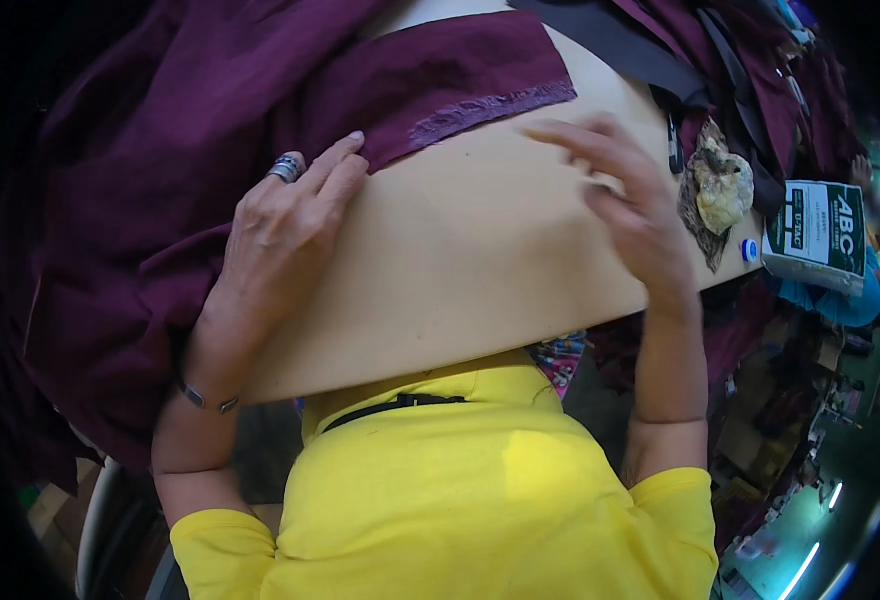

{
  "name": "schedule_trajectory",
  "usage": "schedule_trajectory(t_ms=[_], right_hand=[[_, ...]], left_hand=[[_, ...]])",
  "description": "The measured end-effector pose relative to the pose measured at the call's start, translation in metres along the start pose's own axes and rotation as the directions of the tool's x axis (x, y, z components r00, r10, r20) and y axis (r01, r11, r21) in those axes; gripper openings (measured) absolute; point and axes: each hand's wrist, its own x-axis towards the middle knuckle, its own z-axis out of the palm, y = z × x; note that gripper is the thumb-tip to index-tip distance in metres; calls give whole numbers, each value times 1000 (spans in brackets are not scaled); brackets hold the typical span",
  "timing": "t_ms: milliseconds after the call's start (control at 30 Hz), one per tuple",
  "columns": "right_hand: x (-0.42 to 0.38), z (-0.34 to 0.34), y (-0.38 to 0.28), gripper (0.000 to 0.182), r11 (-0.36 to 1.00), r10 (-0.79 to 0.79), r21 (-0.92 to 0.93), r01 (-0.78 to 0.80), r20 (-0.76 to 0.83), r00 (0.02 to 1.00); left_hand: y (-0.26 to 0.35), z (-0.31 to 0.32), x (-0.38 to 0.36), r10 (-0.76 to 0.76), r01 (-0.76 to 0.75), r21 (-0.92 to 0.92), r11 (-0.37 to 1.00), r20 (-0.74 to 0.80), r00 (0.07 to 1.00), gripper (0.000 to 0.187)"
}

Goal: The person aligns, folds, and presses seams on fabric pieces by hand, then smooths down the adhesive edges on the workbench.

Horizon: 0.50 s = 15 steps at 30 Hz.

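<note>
Maroon cloth (440,75) lies over the left and far part of the table, with a frayed, lighter strip along its near edge. My left hand (300,205), with a ring on one finger, rests at the cloth's edge, its fingers stretched out and the fingertips on the fabric. My right hand (625,190) is over the table to the right of the frayed strip, apart from the cloth. It is blurred, with the index finger pointing left and the other fingers partly curled; nothing shows in it.
The pale tabletop (440,260) has a curved right side. Near it lie a yellowish lump (722,185) on a rag, a small blue-and-white cap (749,250) and a green-and-white box (815,235). Dark and maroon cloth strips (750,90) hang at the far right.
</note>
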Motion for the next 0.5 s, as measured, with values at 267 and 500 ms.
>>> schedule_trajectory(t_ms=[267, 500], right_hand=[[-205, -77, 45, 30, 676, 248, 736, -29, -190, 950], [-265, -8, 148, 53, 568, 535, -543, -618, -328, 779]], left_hand=[[0, 11, 15, 36, -36, 8, 999, 10, 999, 38], [1, 8, 18, 40, -40, -5, 999, 14, 999, 41]])
